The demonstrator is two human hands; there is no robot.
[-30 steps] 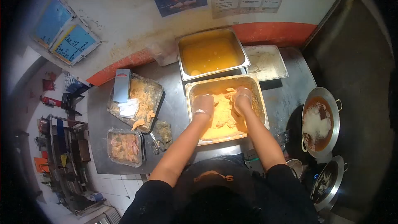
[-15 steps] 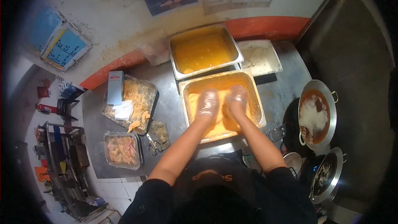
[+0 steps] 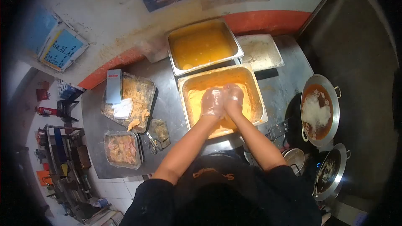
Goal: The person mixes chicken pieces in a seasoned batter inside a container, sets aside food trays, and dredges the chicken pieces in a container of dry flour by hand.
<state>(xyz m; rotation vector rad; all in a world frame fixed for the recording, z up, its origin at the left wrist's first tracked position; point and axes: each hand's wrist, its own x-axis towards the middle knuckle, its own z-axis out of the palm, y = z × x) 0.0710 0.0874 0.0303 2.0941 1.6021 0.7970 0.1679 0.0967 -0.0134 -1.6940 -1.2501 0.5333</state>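
Both my hands wear clear plastic gloves and are inside a metal tray (image 3: 217,71) of orange breading flour (image 3: 195,104). My left hand (image 3: 213,101) and my right hand (image 3: 233,97) are pressed against each other near the middle of the tray, with the fingers curled in. Whatever lies between them is hidden by the gloves and palms. Loose flour surrounds the hands. Right behind this tray stands a deeper metal pan (image 3: 209,64) holding an orange-yellow liquid (image 3: 203,46).
To the left are a crumb-covered tray (image 3: 142,90) with a grey box (image 3: 114,86), a plastic-lined container of raw chicken (image 3: 122,148) and scissors (image 3: 151,140). Two woks stand right, one with foaming oil (image 3: 316,111), one darker (image 3: 328,171). A flat tray (image 3: 261,52) lies behind.
My hands have come together from either side of the flour; the right moved left to meet the left. The whole view has shifted slightly.
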